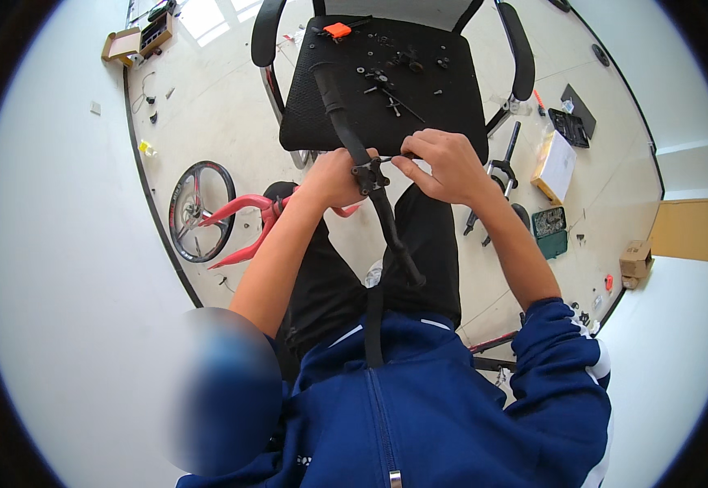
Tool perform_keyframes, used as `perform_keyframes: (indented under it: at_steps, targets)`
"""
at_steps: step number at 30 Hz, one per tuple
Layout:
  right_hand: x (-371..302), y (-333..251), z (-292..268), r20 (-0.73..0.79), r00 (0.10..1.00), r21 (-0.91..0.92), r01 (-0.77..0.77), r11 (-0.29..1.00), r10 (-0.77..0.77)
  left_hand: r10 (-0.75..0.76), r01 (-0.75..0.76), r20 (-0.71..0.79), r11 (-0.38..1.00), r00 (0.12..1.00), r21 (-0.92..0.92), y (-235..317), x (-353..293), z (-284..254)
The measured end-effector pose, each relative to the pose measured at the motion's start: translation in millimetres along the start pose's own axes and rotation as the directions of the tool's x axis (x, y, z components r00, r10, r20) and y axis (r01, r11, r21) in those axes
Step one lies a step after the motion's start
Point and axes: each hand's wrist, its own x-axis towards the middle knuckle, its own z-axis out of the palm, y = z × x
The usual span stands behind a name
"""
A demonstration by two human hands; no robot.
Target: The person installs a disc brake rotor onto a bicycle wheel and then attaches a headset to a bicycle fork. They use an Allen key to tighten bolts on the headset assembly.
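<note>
A black bicycle handlebar [391, 224] slants across in front of me, its far grip end [329, 91] over the seat of an office chair. At its middle is a black stem clamp [369, 176]. My left hand [338, 176] is closed around the stem just left of the clamp, its fingers partly hidden. To the right of the clamp, my right hand [439, 167] is closed, thumb and fingers pinching a thin dark tool [387, 159] that points at the clamp. Its exact kind is too small to make out.
The black chair seat [305, 122] bears bolts, small parts and an orange piece [337, 30]. On the floor lie a spoked wheel [228, 213] and red fork [244, 254] at left, a suspension fork [513, 146], white box [555, 168] and green case [551, 244] at right.
</note>
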Motion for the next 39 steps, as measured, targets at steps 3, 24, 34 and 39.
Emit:
perform_keyframes:
  at_steps: [3,24,34,39]
  targets:
    - [-0.5,-0.3,-11.4,0.024,1.000,0.189,-0.021,0.982,0.017,-0.013,0.012,0.035,1.000,0.999,0.026,1.1,1.2,-1.3]
    - [-58.0,-43.1,40.2,-0.069,0.840,0.467,-0.450,0.761,0.538,-0.104,0.105,-0.050,0.995,0.993,0.004,-5.4,5.1,6.1]
    - [-53.6,-49.4,41.1,-0.149,0.855,0.402,-0.406,0.821,0.496,-0.107,0.108,-0.054,0.994,0.993,0.021,-5.9,3.2,6.0]
    - [-45.1,-17.5,27.9,-0.060,0.947,0.306,-0.285,0.908,0.317,-0.079,0.078,-0.076,0.997,0.994,-0.012,-4.3,2.8,4.5]
